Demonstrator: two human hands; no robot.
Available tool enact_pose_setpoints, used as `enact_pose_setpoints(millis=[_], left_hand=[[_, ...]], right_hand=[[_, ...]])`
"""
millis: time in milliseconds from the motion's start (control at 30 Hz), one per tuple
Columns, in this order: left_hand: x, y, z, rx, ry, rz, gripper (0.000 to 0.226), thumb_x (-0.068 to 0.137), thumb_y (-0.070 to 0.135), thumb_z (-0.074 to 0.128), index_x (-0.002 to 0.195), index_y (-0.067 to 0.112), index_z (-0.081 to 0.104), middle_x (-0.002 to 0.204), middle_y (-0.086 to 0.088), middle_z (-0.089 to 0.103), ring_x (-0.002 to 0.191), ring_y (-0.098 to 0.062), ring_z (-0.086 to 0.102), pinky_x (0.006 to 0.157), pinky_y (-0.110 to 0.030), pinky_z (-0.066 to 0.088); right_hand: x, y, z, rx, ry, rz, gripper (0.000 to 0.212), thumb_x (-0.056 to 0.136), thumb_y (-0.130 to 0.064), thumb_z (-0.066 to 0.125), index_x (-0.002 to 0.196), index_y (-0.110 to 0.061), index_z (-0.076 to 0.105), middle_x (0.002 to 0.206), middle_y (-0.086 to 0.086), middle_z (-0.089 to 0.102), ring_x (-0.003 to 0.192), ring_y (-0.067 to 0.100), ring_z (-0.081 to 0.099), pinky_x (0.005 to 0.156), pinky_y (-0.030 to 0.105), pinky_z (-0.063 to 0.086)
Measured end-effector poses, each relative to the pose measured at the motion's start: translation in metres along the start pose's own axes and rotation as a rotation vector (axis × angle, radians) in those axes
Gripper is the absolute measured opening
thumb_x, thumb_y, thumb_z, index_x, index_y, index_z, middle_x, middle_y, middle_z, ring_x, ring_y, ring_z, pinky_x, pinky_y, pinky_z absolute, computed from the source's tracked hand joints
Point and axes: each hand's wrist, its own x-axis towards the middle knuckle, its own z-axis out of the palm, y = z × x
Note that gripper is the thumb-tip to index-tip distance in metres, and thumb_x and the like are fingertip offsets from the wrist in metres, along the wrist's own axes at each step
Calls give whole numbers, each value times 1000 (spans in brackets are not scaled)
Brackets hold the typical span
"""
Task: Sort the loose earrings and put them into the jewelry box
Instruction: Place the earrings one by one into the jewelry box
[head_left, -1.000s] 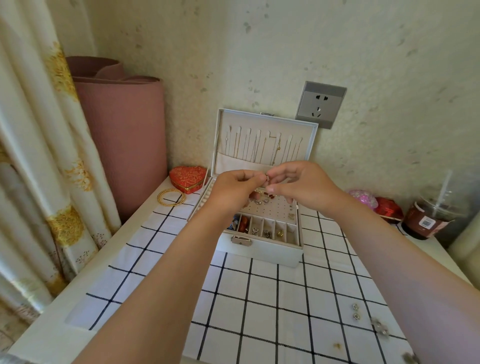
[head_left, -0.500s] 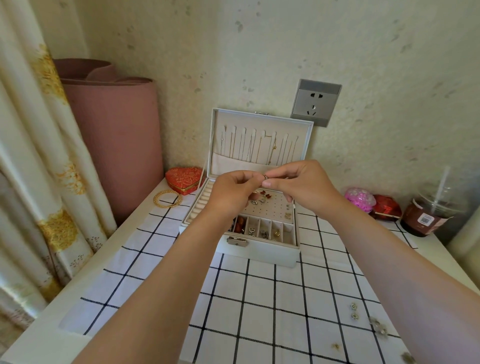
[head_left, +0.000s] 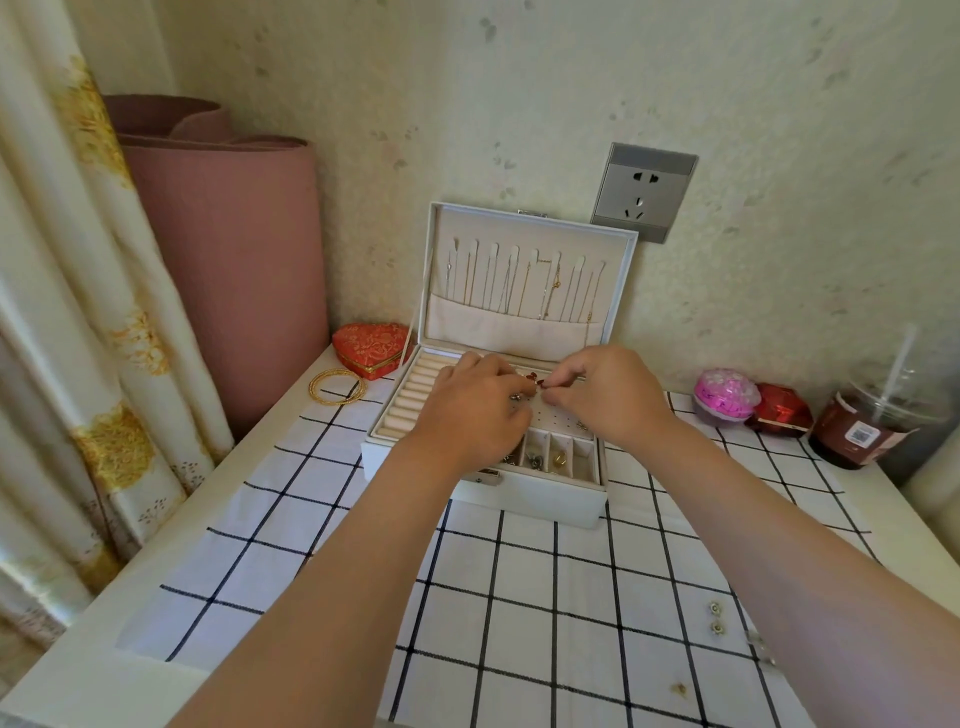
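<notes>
The white jewelry box (head_left: 545, 499) stands open at the back of the table, its lid (head_left: 530, 275) upright with thin chains hanging inside. My left hand (head_left: 475, 415) and my right hand (head_left: 608, 395) meet low over the box's perforated earring panel. Their fingertips are curled together and pinch a small earring that is mostly hidden between them. Red earrings (head_left: 535, 382) show on the panel just between the fingertips. The front compartments hold several small earrings (head_left: 545, 460). Two loose flower studs (head_left: 716, 617) lie on the checked cloth at the right.
A red heart-shaped box (head_left: 371, 345) and gold bangles (head_left: 336, 387) lie left of the jewelry box. At the right sit a pink wrapped ball (head_left: 726, 396), a red wrapped item (head_left: 782, 410) and a lidded drink cup with a straw (head_left: 872, 421). A pink rolled mat (head_left: 228, 260) leans in the left corner.
Both hands have dropped together from chest height down onto the earring panel of the box, still pinching the small earring. The view has tilted slightly downward.
</notes>
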Motion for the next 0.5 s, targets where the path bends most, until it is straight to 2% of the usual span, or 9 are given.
enact_pose_setpoints(millis=[200,367,500], left_hand=[[1,-2,3,-35,-6,-4,37,94,39,52,130,33,61,125,7,51,122,-14,39,102,-36,37],[1,-2,3,-44,6,0,37,94,38,53,129,33,61,122,6,53,120,-15,40,100,-35,37],[1,-2,3,-40,-2,-1,38,94,38,52,131,33,60,121,6,53,119,-16,39,100,-35,37]], right_hand=[[-1,-1,-1,-58,-49,-84,5,85,-23,76,88,-26,78,88,-12,72,83,5,65,64,12,43],[-1,0,-6,-72,-135,-137,7,87,-25,73,85,-25,80,83,-15,69,81,7,66,77,35,56],[0,-1,-7,-47,-132,-128,9,88,-22,70,85,-24,79,84,-12,72,81,7,67,77,33,56]])
